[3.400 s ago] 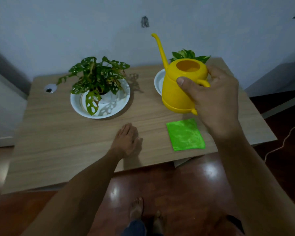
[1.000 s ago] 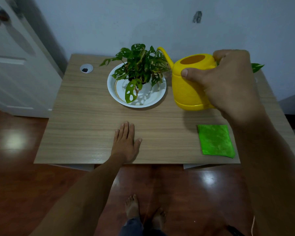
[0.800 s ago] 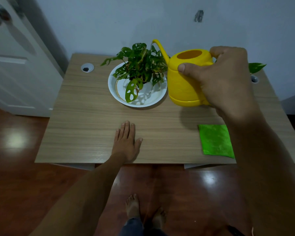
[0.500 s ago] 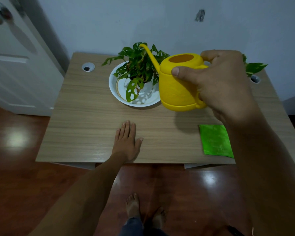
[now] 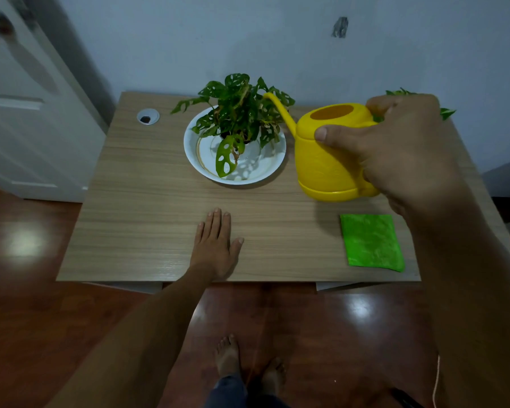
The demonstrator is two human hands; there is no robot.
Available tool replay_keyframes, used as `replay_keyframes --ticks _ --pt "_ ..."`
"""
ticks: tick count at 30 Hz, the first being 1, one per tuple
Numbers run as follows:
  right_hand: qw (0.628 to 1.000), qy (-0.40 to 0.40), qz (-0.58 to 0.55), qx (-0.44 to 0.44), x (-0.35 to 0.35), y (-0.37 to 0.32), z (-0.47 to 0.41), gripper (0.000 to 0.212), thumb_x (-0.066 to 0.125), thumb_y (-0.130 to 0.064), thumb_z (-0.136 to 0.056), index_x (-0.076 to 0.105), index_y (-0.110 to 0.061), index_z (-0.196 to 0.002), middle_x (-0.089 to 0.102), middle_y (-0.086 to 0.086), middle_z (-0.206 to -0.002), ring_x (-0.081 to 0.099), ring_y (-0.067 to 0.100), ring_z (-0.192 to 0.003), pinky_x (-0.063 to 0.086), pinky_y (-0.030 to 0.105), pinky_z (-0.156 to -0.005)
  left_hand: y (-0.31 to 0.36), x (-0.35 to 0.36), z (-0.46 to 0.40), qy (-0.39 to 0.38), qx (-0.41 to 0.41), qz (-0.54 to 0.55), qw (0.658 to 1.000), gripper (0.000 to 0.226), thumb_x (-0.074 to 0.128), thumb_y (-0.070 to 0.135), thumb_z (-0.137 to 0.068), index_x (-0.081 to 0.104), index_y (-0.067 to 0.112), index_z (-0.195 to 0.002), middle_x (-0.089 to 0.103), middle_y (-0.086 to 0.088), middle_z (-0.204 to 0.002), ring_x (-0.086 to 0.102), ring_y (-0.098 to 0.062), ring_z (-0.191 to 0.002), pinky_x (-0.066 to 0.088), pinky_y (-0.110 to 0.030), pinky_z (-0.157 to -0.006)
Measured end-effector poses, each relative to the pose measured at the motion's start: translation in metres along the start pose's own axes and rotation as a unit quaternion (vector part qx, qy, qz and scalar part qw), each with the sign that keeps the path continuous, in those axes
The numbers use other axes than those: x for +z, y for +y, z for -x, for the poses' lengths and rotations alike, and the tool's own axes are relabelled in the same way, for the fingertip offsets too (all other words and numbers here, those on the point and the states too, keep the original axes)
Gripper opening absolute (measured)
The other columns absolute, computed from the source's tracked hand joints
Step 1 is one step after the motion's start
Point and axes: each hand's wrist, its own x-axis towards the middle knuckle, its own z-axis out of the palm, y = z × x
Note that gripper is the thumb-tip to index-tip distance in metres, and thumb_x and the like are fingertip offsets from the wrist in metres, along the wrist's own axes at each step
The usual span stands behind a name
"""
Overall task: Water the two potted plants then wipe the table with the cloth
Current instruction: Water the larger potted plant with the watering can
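— Head view: where does the watering can (image 5: 330,160) sit?
— Right hand (image 5: 401,154) grips its handle, holding it beside the holed-leaf plant (image 5: 242,113), spout among the leaves. Left hand (image 5: 215,245) lies flat on the bench (image 5: 147,207).
— Best approach?
— Probably tip slowly toward the soil, inside the white dish (image 5: 265,169). The cloth (image 5: 371,242) lies nearby.

Two plants (image 5: 242,110) (image 5: 446,112), one watering can (image 5: 327,160), one cloth (image 5: 371,242), one dish (image 5: 274,166), two hands (image 5: 215,248) (image 5: 404,154).

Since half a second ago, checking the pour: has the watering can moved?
Yes. The watering can has pulled back right, away from the plate toward the cloth.
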Motion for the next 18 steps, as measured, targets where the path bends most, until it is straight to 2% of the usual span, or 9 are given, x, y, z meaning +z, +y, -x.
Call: replay_keyframes --ticks 4,7,10,12,15,18 --pt "1.0 0.024 0.008 -0.011 -0.002 0.002 -0.002 0.076 0.088 -0.044 -0.072 0.06 0.01 -0.118 0.063 0.031 -0.123 0.062 0.042 -0.111 0.053 0.053 -0.089 0.0 0.0 -0.001 -0.003 -0.003 -0.001 1.0 0.077 0.017 0.06 -0.104 -0.008 0.019 -0.164 -0.017 -0.006 -0.172 -0.022 -0.019 -0.157 -0.013 -0.041 -0.128" --pt "1.0 0.024 0.012 -0.009 -0.002 0.003 -0.002 0.076 0.088 -0.045 -0.073 0.06 0.009 -0.119 0.064 0.031 -0.12 0.064 0.044 -0.105 0.054 0.053 -0.083 0.0 -0.001 0.001 0.002 -0.006 0.004 1.0 0.077 0.019 0.059 -0.104 -0.006 0.019 -0.164 -0.016 -0.005 -0.172 -0.02 -0.019 -0.158 -0.014 -0.04 -0.127" --pt "1.0 0.022 0.009 -0.006 -0.001 0.001 0.0 0.076 0.088 -0.045 -0.072 0.061 0.008 -0.12 0.064 0.029 -0.123 0.063 0.04 -0.11 0.052 0.05 -0.088 0.0 -0.001 0.001 0.0 -0.003 0.005 1.0 0.077 0.019 0.059 -0.104 -0.007 0.019 -0.164 -0.016 -0.005 -0.172 -0.021 -0.019 -0.158 -0.014 -0.04 -0.127" --pt "1.0 0.014 -0.008 0.001 0.001 -0.001 0.002 0.077 0.089 -0.045 -0.071 0.061 0.008 -0.12 0.062 0.029 -0.125 0.063 0.039 -0.112 0.053 0.052 -0.09 0.001 -0.001 0.001 -0.001 -0.002 0.007 1.0 0.076 0.019 0.059 -0.105 -0.007 0.019 -0.164 -0.016 -0.005 -0.172 -0.021 -0.019 -0.158 -0.013 -0.04 -0.128" --pt "0.999 -0.003 -0.032 0.0 0.005 -0.004 0.004 0.08 0.091 -0.044 -0.068 0.06 0.01 -0.118 0.061 0.031 -0.123 0.064 0.041 -0.11 0.055 0.061 -0.08 0.001 -0.002 0.002 0.0 -0.002 0.005 1.0 0.076 0.018 0.059 -0.105 -0.007 0.019 -0.164 -0.016 -0.005 -0.172 -0.02 -0.019 -0.158 -0.012 -0.041 -0.128" --pt "0.999 -0.015 -0.036 -0.005 0.007 -0.008 0.005 0.084 0.092 -0.043 -0.067 0.058 0.012 -0.121 0.06 0.032 -0.125 0.062 0.04 -0.112 0.054 0.06 -0.084 0.0 -0.001 0.001 -0.002 -0.002 0.003 1.0 0.076 0.017 0.06 -0.105 -0.007 0.019 -0.164 -0.016 -0.005 -0.172 -0.021 -0.019 -0.158 -0.012 -0.042 -0.128"
